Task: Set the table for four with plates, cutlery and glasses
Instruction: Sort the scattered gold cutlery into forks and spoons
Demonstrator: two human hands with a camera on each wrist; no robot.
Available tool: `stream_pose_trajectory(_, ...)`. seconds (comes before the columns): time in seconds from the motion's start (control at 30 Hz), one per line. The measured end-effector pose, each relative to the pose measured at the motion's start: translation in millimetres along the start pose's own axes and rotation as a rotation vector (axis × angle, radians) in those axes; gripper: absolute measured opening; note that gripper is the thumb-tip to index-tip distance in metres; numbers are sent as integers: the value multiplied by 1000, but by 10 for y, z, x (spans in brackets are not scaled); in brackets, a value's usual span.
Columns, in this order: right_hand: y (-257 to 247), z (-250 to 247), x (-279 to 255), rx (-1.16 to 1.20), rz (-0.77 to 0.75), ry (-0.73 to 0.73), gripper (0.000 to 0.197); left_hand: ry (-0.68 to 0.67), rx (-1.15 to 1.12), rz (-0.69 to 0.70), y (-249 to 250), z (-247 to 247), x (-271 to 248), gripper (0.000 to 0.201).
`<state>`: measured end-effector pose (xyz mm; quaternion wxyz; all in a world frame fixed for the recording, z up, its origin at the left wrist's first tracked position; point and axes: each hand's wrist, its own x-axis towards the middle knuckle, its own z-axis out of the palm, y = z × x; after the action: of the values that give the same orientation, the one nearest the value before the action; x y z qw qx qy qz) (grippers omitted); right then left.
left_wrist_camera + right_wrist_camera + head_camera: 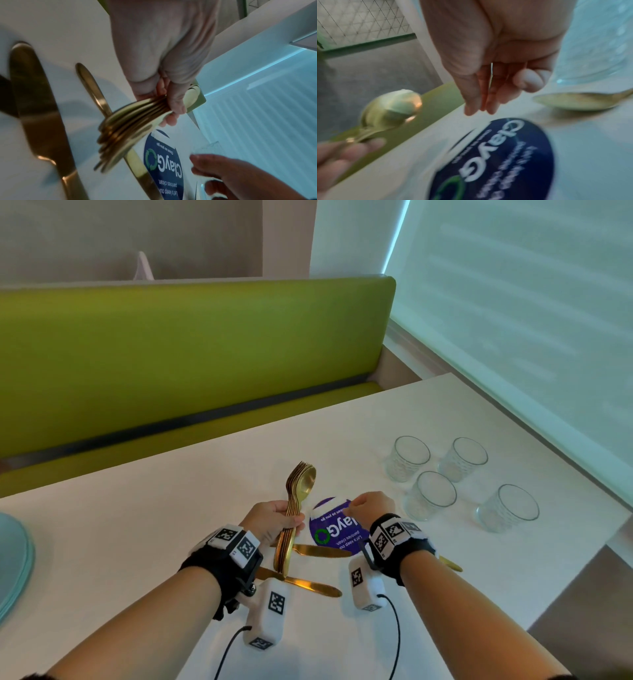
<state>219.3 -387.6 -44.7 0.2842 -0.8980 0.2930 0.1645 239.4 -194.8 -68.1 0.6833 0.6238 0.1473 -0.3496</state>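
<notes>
Both forearms reach in over the white worktop (205,501), each wrist strapped with a black band carrying square black-and-white markers. Between the hands lies a round dark-blue sticker (337,529), upside down to the wearer, reading "ClayGo", "Clean as you go" and "Let's keep our pantries clean", with a green ring of arrows.

Just left of the sticker, the left hand (274,520) is closed round a bundle of gold cutlery (296,508), a spoon bowl uppermost. At the sticker's far edge, the right hand (371,506) hangs with fingers loosely curled and grips nothing.

2 gold knives (310,583) lie flat on the near side of the sticker. Right of it stand 4 clear ribbed glasses (430,494), upright with nothing inside. Far left of the sticker, pale blue plates (15,563) are stacked.
</notes>
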Motion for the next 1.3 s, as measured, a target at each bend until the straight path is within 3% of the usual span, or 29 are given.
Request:
stream_pose_trajectory(0.13, 413, -127, 58, -239, 135, 97, 29, 6, 57, -24, -49, 73, 65, 13)
stream_pose_trajectory(0.37, 907, -157, 8, -323, 318, 184, 21, -6, 28, -48, -120, 184, 64, 12)
stream_pose_trajectory(0.73, 789, -154, -170, -312, 208, 124, 22, 5, -24, -48, -175, 126, -127, 9)
stream_pose_trajectory(0.83, 496, -145, -323, -148, 65, 40, 20, 12, -9, -12, -161, 85, -245, 14)
stream_pose_trajectory(0.93, 203, -4, -609, 366, -16, -72, 16, -3, -11, -16, -155, 24, -442, 10)
stream_pose_trajectory(1.0, 38, 147, -835, 547, -38, -165, 13, -18, -7, -14, -171, -49, -589, 10)
stream_pose_trajectory(1.1, -153, 425, -1175, 651, -64, -279, 7, -61, -10, 34, -248, -230, -835, 16)
stream_pose_trajectory(1.3, -434, 967, -1891, 728, -87, -293, 12, -111, -22, 106, -482, -785, -1489, 14)
